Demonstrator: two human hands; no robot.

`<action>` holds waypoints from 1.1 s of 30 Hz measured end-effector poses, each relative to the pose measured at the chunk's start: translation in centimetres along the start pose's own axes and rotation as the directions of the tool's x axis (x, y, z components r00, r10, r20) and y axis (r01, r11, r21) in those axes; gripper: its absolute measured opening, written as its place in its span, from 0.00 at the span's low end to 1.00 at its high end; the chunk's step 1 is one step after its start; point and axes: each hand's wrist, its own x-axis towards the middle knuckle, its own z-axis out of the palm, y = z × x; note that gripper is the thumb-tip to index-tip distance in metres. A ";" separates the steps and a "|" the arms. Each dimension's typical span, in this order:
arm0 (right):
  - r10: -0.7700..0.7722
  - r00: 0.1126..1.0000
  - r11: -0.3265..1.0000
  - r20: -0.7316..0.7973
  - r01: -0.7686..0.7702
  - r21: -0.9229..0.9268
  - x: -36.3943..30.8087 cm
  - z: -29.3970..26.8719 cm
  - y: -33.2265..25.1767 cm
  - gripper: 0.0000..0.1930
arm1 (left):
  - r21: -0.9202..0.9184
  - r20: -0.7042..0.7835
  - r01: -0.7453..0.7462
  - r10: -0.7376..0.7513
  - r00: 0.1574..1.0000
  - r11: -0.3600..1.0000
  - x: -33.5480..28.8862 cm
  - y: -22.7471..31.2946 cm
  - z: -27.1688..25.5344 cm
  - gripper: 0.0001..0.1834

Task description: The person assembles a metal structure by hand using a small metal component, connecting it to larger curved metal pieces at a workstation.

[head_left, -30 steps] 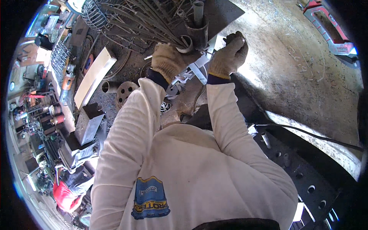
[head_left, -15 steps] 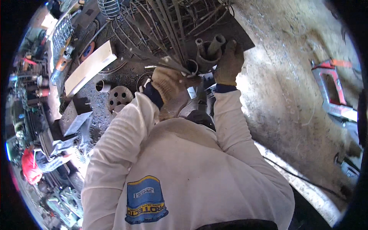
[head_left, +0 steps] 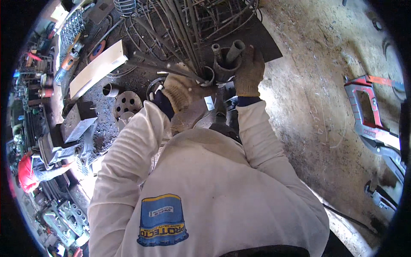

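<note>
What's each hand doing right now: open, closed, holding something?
Left hand: beside the rods; fingers hidden, so its grip cannot be told.
Right hand: at the metal cup; grip cannot be told.

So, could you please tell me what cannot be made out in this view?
All in the head view:
Left hand: rods and its gloved back hide most of its fingers.
Right hand: its gloved back hides its palm, so whether it grips the wide pipe is unclear.
Wide pipe's bottom: hidden by its wall and two tubes.
Wire coil: cut off by the top edge.
Person in red, left rim: hands too small.
</note>
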 end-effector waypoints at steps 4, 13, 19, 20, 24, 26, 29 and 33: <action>0.021 0.999 0.999 0.035 -0.019 -0.045 -0.7 -1.9 0.3 0.22 | 0.498 0.226 -0.329 0.246 0.943 0.803 -0.5 0.8 1.2 0.25; -0.101 0.933 0.937 -0.344 0.205 0.281 -2.2 -4.1 -0.3 0.20 | 0.911 0.229 -0.335 0.378 0.897 0.241 -1.0 1.8 2.6 0.29; -0.208 0.883 0.960 -0.420 0.267 0.086 -0.9 -0.4 1.9 0.20 | 0.790 0.180 -0.294 0.254 0.950 0.538 -0.5 0.8 1.0 0.27; -0.014 0.943 0.943 -0.333 0.124 0.310 -1.2 -0.3 1.3 0.22 | 0.867 0.193 -0.276 0.233 0.953 0.414 -1.1 1.4 1.8 0.27; -0.625 0.773 0.715 -0.105 0.514 -0.473 -0.2 -1.3 5.8 0.29 | 0.602 0.062 -0.279 0.305 0.950 0.748 -1.3 1.1 2.3 0.17; -0.606 0.795 0.761 -0.034 0.566 -0.316 0.2 -1.5 5.5 0.32 | 0.750 0.099 -0.333 0.400 0.911 0.571 -1.6 1.7 2.6 0.14; -0.567 0.823 0.732 0.036 0.524 -0.436 0.6 -1.4 4.2 0.34 | 0.791 0.103 -0.340 0.437 0.893 0.509 -2.2 2.0 2.7 0.15; -0.488 0.868 0.867 0.096 0.469 0.171 2.1 0.6 0.5 0.25 | 0.793 0.086 -0.337 0.454 0.887 0.508 -2.8 1.9 3.3 0.16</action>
